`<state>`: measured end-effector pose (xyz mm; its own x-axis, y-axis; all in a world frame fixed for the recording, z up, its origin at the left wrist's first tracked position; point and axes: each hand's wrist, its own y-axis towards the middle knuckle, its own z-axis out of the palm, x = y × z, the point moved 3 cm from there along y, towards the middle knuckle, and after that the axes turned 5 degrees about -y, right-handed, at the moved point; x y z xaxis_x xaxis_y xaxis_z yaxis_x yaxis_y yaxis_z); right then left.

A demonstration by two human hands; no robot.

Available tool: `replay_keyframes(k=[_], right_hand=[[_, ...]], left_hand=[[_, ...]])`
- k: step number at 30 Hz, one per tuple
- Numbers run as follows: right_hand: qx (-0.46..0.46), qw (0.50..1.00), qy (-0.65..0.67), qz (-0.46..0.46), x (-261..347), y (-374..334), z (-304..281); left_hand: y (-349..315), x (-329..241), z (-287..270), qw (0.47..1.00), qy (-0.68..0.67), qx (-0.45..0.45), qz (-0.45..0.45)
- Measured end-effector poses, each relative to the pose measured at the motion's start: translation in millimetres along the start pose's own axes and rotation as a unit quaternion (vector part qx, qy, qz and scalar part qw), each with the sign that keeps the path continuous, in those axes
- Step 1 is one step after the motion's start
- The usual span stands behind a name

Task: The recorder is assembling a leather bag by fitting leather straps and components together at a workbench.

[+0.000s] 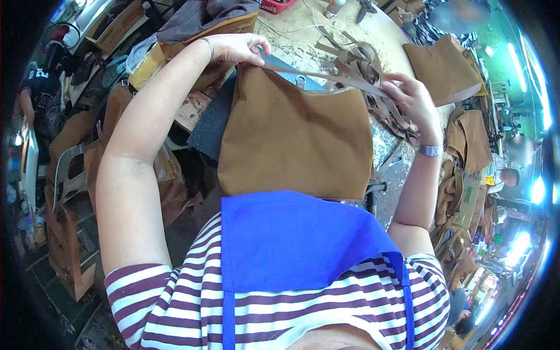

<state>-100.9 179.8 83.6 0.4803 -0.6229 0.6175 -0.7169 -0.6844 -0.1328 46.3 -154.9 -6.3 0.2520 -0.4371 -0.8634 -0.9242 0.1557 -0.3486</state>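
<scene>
A tan-brown leather bag lies in front of me at the table's near edge, its upper edge dipping in the middle. A narrow brown strap is stretched above that edge. My left hand is closed with fingertips pinched on the strap's left end, at the bag's upper left corner. Farther right, my right hand is closed round the strap between thumb and fingers. A metal ring shows just behind the bag's top edge. Beside my right hand lies a tangled bundle of similar straps.
The worn worktable carries a dark sheet under the bag. Another brown leather piece lies at the right. Folded dark and brown material is piled at the far left. Brown bags hang or lie along the right side.
</scene>
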Motion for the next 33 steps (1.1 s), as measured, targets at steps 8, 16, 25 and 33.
replay_keyframes(k=[8, 16, 25, 33], right_hand=[[0.025, 0.985, -0.066, -0.155, 65.4, 33.4, 111.9], [-0.013, 0.958, -0.131, -0.255, 107.6, 46.1, 144.7], [0.167, 0.979, 0.117, 0.02, 90.4, 49.4, 153.9], [0.087, 0.994, 0.056, -0.044, 84.5, 46.1, 161.5]], left_hand=[[1.8, -4.0, -0.5, 0.998, -0.039, 0.035, 0.025], [1.5, -1.9, 2.9, 0.999, 0.017, -0.012, 0.038], [-1.1, -1.9, -3.5, 0.999, -0.042, 0.02, 0.011], [5.8, 4.5, -7.4, 0.999, -0.031, 0.017, 0.025]])
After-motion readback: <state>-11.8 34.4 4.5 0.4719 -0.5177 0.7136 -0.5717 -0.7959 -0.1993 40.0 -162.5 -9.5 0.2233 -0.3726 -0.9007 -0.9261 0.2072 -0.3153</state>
